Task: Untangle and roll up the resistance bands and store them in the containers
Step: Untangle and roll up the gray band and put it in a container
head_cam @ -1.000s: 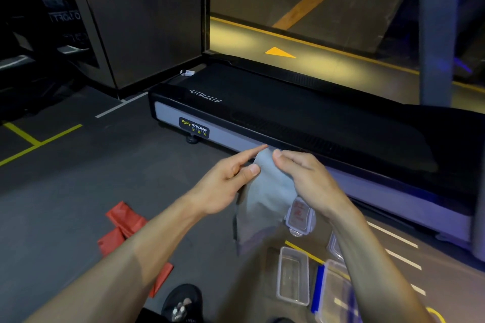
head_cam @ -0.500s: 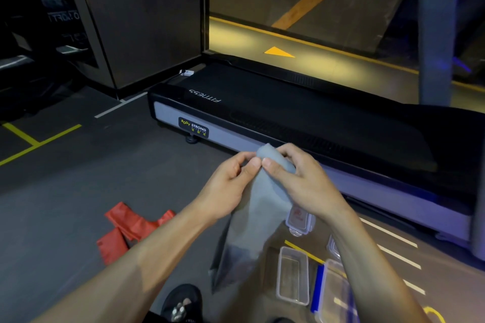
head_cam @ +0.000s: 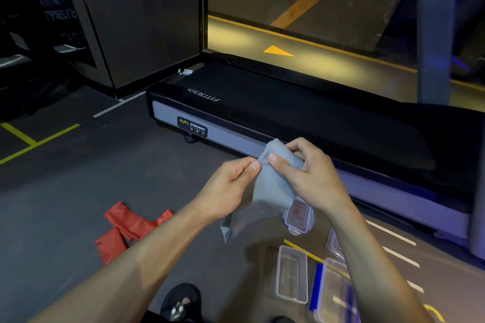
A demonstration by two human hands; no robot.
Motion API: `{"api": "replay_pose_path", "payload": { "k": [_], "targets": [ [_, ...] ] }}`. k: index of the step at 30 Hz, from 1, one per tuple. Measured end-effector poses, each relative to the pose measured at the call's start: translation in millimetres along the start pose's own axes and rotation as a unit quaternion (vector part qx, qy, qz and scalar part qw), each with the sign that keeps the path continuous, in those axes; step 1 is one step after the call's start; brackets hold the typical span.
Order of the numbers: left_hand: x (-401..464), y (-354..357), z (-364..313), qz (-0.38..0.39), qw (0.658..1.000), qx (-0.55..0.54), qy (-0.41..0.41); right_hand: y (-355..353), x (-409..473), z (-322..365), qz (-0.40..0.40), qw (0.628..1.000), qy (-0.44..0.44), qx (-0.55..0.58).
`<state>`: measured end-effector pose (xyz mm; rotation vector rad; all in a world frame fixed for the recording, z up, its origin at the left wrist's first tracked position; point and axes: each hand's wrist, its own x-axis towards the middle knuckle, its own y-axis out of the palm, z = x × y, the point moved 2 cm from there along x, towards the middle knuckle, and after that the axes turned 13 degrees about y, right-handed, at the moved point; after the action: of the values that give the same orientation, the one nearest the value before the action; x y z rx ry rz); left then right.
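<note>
A black treadmill (head_cam: 301, 113) is sitting on the grey floor (head_cam: 78, 178), with a black shoe (head_cam: 181, 301) showing below.

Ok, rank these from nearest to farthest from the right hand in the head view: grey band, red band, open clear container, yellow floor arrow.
1. grey band, pinched in the right hand.
2. open clear container, on the floor below it.
3. red band, floor, far left.
4. yellow floor arrow, beyond the treadmill.

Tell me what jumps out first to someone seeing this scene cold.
Two hands meet mid-frame: the left hand and the right hand pinch the top of a grey resistance band that hangs between them. Left of it, a red resistance band lies crumpled on the floor. Behind them stretches a black treadmill.
</note>
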<state>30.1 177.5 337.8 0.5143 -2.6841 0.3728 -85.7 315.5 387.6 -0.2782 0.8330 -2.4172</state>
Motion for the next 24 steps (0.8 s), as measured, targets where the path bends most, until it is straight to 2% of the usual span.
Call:
{"api": "replay_pose_path", "payload": {
  "k": [3, 10, 19, 24],
  "targets": [
    [0, 2, 0, 0.026, 0.998, -0.051, 0.001, 0, 0, 0, -0.004, 1.000, 0.003, -0.005],
    [0, 7, -2, 0.031, 0.997, -0.067, 0.000, -3, -2, 2, -0.020, 1.000, -0.008, -0.003],
    [0, 10, 5, 0.019, 0.975, -0.202, -0.085, -13, -2, -5, -0.007, 1.000, 0.000, 0.013],
    [3, 7, 9, -0.001, 0.978, -0.184, -0.093, -6, -4, -3, 0.032, 0.999, 0.003, 0.010]
  ]
}}
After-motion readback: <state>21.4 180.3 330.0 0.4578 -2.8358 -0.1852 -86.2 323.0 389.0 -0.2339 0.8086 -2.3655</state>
